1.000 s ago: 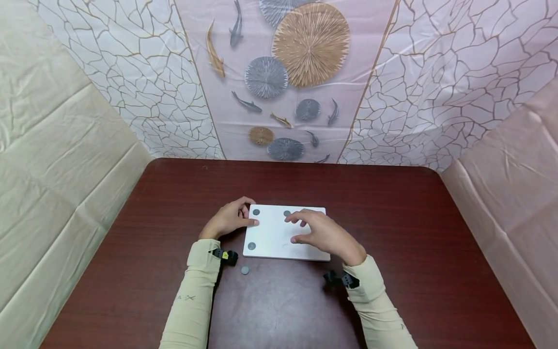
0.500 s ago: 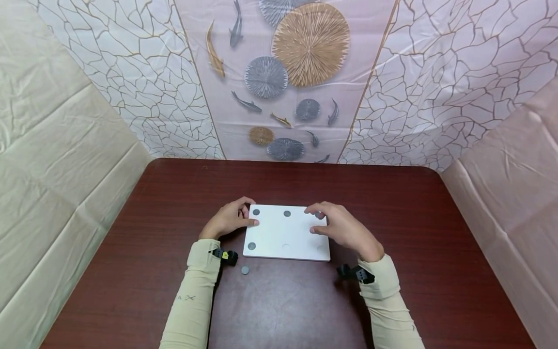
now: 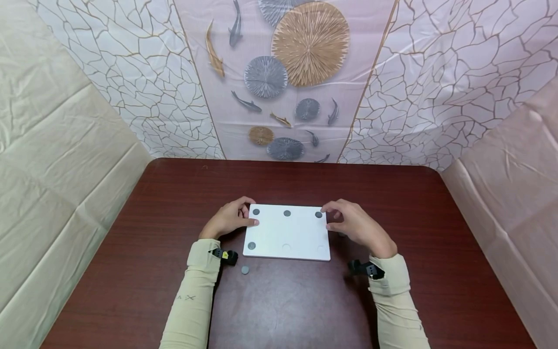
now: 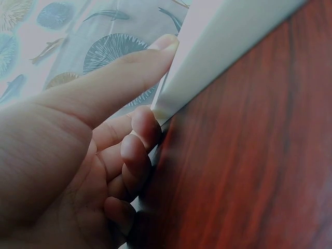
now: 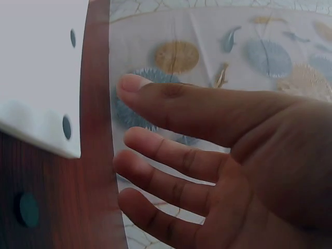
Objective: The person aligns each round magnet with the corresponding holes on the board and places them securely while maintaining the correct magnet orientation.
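Observation:
A white board (image 3: 270, 232) lies flat with several grey discs in it: three along the far edge, one (image 3: 251, 245) at the near left. Two faint round recesses show near the front edge, at the middle and right. My left hand (image 3: 228, 219) grips the board's left edge, thumb on top; in the left wrist view the thumb and a fingertip touch the board (image 4: 218, 46). At the board's right edge is my right hand (image 3: 359, 227), its fingers apart and holding nothing in the right wrist view. A loose disc (image 5: 27, 209) lies on the table beside the board.
Another loose grey disc (image 3: 245, 269) lies in front of the board's near left corner. The dark red table (image 3: 279, 310) extends around the board, with a patterned cloth (image 3: 309, 43) behind it and pale cloths at both sides.
My right hand has moved right across the board to its right edge, uncovering the far middle and far right discs. My left hand stays in place.

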`<action>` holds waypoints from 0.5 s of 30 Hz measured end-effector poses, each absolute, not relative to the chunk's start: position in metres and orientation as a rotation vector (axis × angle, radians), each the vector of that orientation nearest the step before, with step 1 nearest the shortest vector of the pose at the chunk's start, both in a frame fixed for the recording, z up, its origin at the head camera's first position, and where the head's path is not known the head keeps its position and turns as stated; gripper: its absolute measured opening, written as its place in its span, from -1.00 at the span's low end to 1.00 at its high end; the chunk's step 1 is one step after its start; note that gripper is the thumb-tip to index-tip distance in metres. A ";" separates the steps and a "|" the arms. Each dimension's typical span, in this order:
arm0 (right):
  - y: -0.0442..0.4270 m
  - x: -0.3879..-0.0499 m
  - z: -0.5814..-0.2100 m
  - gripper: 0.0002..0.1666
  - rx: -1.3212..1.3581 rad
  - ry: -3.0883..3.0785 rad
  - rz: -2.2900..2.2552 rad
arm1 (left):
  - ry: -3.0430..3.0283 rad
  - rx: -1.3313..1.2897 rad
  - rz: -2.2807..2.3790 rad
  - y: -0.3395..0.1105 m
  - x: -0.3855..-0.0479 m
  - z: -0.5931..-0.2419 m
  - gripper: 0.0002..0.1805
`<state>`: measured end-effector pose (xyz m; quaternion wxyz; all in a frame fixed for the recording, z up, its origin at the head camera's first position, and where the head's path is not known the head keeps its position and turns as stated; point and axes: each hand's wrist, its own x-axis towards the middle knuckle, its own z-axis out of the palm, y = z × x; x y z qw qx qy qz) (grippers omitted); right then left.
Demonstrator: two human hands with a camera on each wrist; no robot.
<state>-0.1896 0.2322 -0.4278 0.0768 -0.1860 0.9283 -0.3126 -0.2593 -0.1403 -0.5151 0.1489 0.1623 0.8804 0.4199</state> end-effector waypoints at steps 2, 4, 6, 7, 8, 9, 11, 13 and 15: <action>0.236 -0.190 -0.429 -0.56 -0.555 2.787 -0.932 | 2.528 0.470 1.212 -0.140 -0.259 -0.515 -0.40; 0.240 -0.190 -0.431 -0.56 -0.549 2.789 -0.930 | 2.523 0.477 1.220 -0.140 -0.259 -0.514 -0.40; 0.243 -0.192 -0.433 -0.55 -0.534 2.788 -0.924 | 2.519 0.482 1.230 -0.140 -0.258 -0.513 -0.40; 0.244 -0.192 -0.434 -0.55 -0.527 2.787 -0.919 | 2.518 0.483 1.234 -0.140 -0.258 -0.513 -0.40; 0.245 -0.193 -0.435 -0.55 -0.518 2.784 -0.917 | 2.516 0.484 1.238 -0.140 -0.258 -0.512 -0.40; 0.247 -0.193 -0.436 -0.55 -0.519 2.782 -0.913 | 2.515 0.484 1.242 -0.140 -0.258 -0.512 -0.40; 0.249 -0.194 -0.438 -0.55 -0.527 2.778 -0.902 | 2.513 0.483 1.244 -0.140 -0.257 -0.512 -0.40; 0.251 -0.195 -0.440 -0.56 -0.537 2.776 -0.886 | 2.510 0.482 1.245 -0.140 -0.257 -0.512 -0.40; 0.253 -0.195 -0.442 -0.58 -0.542 2.773 -0.864 | 2.507 0.479 1.246 -0.140 -0.257 -0.512 -0.39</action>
